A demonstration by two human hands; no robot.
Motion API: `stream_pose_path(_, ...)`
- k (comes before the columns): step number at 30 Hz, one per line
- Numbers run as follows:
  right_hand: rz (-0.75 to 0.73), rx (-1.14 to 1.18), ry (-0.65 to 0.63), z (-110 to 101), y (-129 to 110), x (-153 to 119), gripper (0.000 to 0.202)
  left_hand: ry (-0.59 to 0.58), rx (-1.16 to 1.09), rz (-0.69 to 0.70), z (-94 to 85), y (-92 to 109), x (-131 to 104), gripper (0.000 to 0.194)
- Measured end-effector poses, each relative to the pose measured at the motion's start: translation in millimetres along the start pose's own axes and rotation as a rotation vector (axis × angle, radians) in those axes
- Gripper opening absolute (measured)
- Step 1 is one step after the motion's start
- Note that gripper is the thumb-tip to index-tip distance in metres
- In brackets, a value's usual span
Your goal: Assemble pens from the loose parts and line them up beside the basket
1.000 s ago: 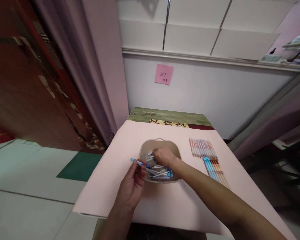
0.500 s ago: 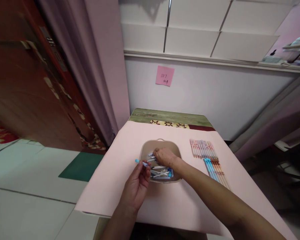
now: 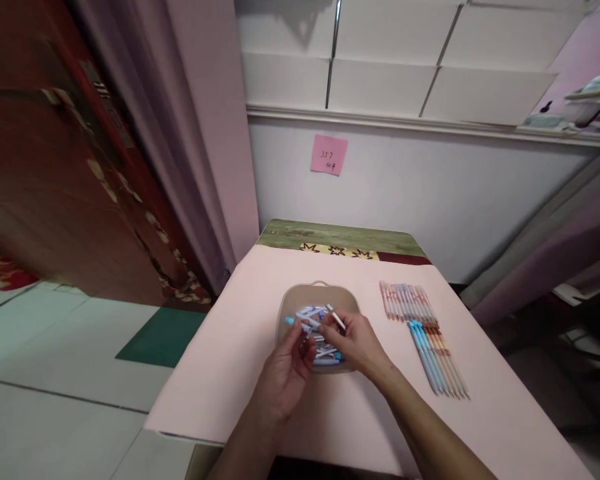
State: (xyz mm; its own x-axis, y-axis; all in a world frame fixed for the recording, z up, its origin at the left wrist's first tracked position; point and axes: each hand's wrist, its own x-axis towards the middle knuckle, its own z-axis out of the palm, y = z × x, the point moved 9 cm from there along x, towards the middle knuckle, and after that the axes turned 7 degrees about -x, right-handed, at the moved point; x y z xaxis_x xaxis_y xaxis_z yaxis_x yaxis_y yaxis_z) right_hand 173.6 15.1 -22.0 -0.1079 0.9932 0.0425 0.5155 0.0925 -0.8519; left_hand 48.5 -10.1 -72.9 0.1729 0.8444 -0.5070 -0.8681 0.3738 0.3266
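Note:
Over a beige basket point(image 3: 293, 299) on the pink-covered table, my left hand point(image 3: 290, 360) pinches a short blue pen part point(image 3: 296, 323) with a light blue end. My right hand point(image 3: 355, 337) is just to its right, closed on a thin white pen piece point(image 3: 337, 319) that tilts up to the left. Its fingertips are close to the blue part; whether they touch it is unclear. Loose blue and white pen parts point(image 3: 326, 362) lie in the basket beneath the hands.
Right of the basket lies a row of clear-barrelled pens point(image 3: 407, 302). Nearer, several blue pens point(image 3: 427, 357) and orange-beige pens point(image 3: 449, 363) lie side by side. A pink note point(image 3: 329, 155) is on the wall behind the table point(image 3: 220, 347).
My right hand has come up out of the basket and back toward me, now with a white piece in its fingers. My left hand has shifted slightly right, keeping the blue part.

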Motion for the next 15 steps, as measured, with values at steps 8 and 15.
stream_pose_path(8,0.034,0.121,-0.003,2.4,12.3,-15.4,0.025,-0.046,-0.035,0.029,6.2,-9.4,3.1,0.013)
stream_pose_path(15,0.074,0.126,0.184,-26.1,19.1,-26.0,0.032,0.016,-0.095,0.085,5.8,1.9,4.1,0.012)
